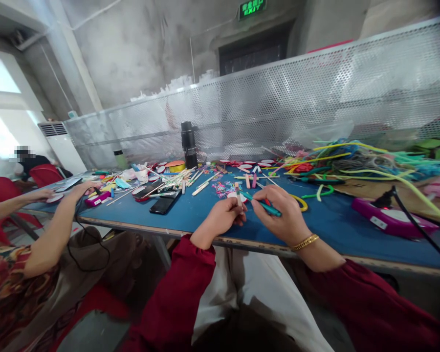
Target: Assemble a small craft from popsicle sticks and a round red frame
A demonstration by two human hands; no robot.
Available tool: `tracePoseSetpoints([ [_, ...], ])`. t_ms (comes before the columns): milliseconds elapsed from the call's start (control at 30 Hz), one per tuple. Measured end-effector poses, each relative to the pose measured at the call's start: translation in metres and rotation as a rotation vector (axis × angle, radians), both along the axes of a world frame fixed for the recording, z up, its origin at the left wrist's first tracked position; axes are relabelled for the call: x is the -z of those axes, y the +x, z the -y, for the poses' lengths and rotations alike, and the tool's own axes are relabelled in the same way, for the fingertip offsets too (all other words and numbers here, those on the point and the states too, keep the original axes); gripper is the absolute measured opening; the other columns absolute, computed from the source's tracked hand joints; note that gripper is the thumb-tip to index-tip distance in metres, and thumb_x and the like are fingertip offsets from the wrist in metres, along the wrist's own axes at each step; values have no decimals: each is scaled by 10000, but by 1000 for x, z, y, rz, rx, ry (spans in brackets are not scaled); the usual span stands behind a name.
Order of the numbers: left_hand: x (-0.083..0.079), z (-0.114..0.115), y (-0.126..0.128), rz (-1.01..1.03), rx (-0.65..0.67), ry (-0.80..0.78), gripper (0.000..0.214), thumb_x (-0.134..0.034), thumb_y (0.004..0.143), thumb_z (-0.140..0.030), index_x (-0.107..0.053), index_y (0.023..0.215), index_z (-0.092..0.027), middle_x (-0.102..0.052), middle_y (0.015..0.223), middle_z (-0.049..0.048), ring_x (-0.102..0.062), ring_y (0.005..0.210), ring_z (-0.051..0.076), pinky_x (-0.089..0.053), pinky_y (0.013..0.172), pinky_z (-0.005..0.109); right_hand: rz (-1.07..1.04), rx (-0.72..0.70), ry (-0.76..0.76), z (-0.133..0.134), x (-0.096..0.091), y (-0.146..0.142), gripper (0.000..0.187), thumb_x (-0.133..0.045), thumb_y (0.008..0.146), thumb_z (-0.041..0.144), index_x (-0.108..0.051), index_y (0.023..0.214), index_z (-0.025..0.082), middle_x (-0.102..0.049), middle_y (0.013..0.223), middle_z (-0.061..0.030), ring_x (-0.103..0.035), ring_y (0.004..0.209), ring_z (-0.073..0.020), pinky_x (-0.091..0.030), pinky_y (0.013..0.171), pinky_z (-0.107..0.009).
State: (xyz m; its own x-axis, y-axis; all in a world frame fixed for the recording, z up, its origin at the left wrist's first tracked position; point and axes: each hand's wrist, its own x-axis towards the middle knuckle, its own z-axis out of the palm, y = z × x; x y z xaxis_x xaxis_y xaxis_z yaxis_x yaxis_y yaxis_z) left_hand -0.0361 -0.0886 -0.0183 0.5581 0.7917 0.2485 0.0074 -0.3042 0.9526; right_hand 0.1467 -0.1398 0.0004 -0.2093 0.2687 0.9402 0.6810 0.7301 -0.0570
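My left hand (222, 219) is closed around a thin pale stick (237, 191) held upright over the blue table (205, 215). My right hand (278, 212) pinches a teal pipe cleaner (264, 205) that runs toward the stick's top. Both hands meet just above the table's near edge. A gold bracelet (305, 242) circles my right wrist. Dark red sleeves cover both my arms.
A co-worker's arms (55, 215) rest on the table at the left. A black phone (165, 203), scattered sticks (179, 181), a black bottle (188, 144), a pile of pipe cleaners (352, 161) and a pink glue gun (388, 220) with its cable lie around. A perforated metal screen (278, 107) backs the table.
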Motion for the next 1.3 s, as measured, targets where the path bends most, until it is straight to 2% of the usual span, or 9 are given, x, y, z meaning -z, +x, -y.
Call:
tracePoseSetpoints([
  [200, -2, 1, -1, -6, 8, 4, 149, -602, 947, -294, -578, 878, -164, -639, 712, -3, -603, 560, 95, -460, 580, 217, -16, -22, -27, 2, -2, -1, 138, -677, 880, 141, -618, 860, 264, -697, 786, -22, -649, 778, -232, -550, 785, -420],
  [433, -2, 3, -1, -10, -22, -6, 100, -525, 951, -202, -579, 875, -166, -626, 695, -9, -583, 553, 106, -462, 583, 233, 16, -24, 11, -1, 0, 1, 145, -685, 886, 136, -624, 888, 268, -703, 791, -7, -654, 770, -224, -561, 840, -433],
  [800, -2, 2, -2, -19, -11, 37, 116, -528, 966, -216, -577, 874, -165, -638, 713, 1, -596, 557, 106, -450, 573, 223, 13, -24, -7, 0, 0, 0, 129, -687, 882, 153, -628, 872, 268, -710, 790, -10, -663, 771, -225, -566, 816, -425],
  [1033, -3, 3, -3, -13, 7, 55, 160, -571, 963, -291, -556, 852, -177, -639, 723, 1, -603, 574, 107, -470, 588, 228, 8, -45, -36, -2, 2, 0, 122, -695, 872, 154, -645, 876, 266, -715, 808, -16, -667, 783, -230, -572, 823, -429],
  [1300, 0, 2, -3, -7, 1, 62, 152, -558, 967, -265, -561, 845, -174, -648, 715, 1, -606, 569, 104, -476, 586, 224, 17, -48, -32, -1, 1, 0, 115, -688, 895, 170, -633, 876, 269, -712, 808, -20, -664, 782, -228, -572, 813, -426],
])
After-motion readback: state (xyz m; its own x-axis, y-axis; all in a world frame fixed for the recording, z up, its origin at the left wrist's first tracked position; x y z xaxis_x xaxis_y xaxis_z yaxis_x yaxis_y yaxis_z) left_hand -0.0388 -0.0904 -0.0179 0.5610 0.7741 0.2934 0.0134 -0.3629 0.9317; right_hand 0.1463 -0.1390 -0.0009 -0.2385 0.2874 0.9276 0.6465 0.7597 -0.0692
